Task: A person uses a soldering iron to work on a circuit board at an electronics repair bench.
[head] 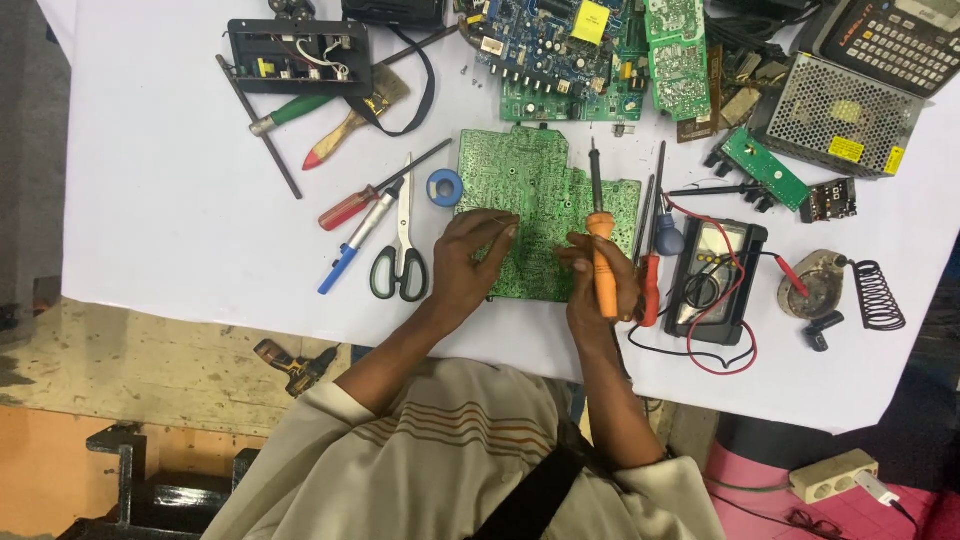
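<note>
We grip the orange-handled soldering iron (601, 255) in our right hand (598, 290), fingers clenched around its handle. Our left hand (468, 255) presses released fingers on the large green circuit board (535, 205), which lies flat on the white desk (170, 200).

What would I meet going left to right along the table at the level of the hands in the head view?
Blue-tipped pen → scissors → left hand on the green circuit board → right hand holding the orange soldering iron → multimeter → soldering iron stand.
</note>
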